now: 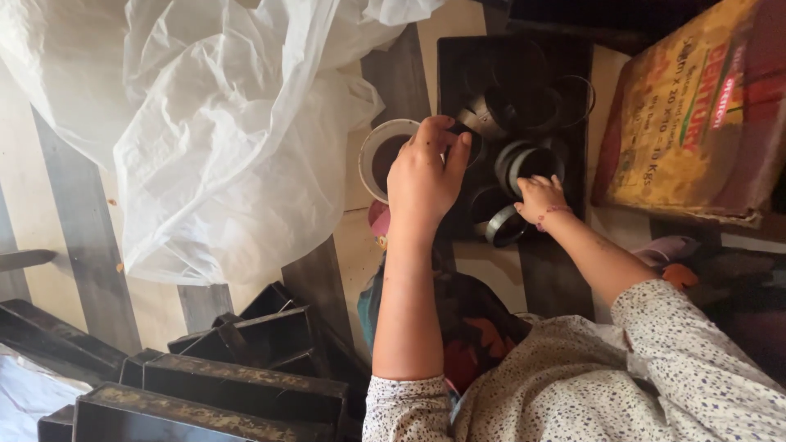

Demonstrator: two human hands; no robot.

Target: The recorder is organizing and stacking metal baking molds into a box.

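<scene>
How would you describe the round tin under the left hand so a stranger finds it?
Start at the black tray of dark ring moulds. Just off its left edge, under the left hand, sits a round tin. It alone has a pale rim around a brown inside.

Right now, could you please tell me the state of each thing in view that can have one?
Left hand: palm down, fingertips on a ring on the tray.
Right hand: resting on a ring at the tray's near edge.
Tray: flat, holding dark metal rings.
Bowl: upright, pale rim, dark inside.
Plastic sheet: crumpled, loose.
Loaf tins: stacked, tilted.
Carton: closed, lying flat.
</scene>
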